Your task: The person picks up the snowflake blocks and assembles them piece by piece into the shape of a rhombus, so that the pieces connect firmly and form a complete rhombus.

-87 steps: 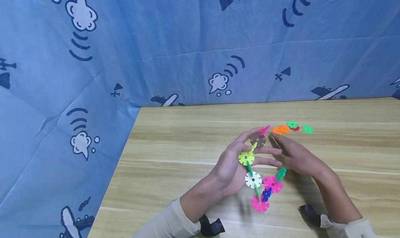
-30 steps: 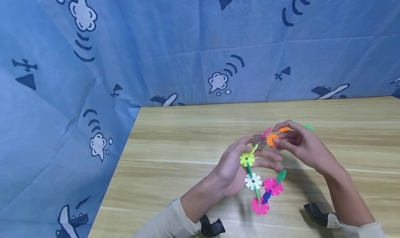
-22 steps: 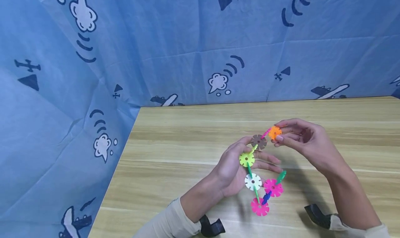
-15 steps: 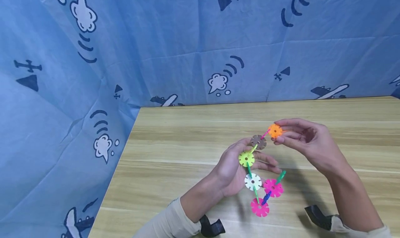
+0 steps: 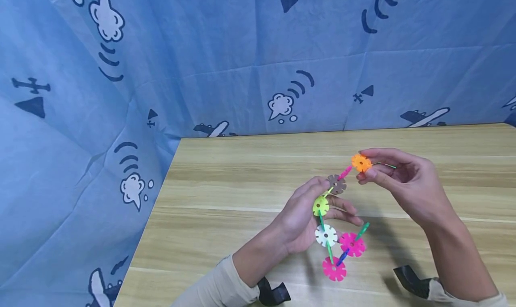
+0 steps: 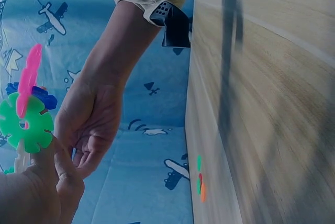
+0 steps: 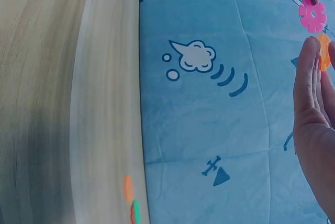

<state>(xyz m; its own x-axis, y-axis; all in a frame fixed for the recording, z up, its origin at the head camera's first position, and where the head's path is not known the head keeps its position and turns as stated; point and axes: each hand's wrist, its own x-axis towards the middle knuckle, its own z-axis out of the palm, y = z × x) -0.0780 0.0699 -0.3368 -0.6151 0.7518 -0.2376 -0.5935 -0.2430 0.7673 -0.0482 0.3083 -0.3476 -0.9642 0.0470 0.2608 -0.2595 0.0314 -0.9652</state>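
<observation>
A chain of slotted plastic snowflake discs hangs from my left hand (image 5: 300,213), whose thumb and finger pinch the brown disc (image 5: 337,185). Below it run a yellow disc (image 5: 320,205), a white disc (image 5: 326,235), two pink discs, and thin green and blue ones seen edge-on. From the brown disc's upper side a pink disc (image 5: 344,172) sticks out. My right hand (image 5: 407,181) pinches an orange disc (image 5: 361,162), its edge right at that pink disc. In the left wrist view a green disc (image 6: 27,124) of the chain shows beside the left hand.
Loose orange (image 7: 128,188), green (image 7: 137,211) and red discs lie on the wooden table (image 5: 225,177) near its far edge, mostly hidden behind the right hand in the head view. A blue printed cloth (image 5: 225,56) hangs behind and to the left. Both wrists carry black mounts.
My right hand has taken an orange disc from the table and brought it to the chain's pink end disc, then moved slightly up and right. The left thumb has shifted onto the brown disc.
</observation>
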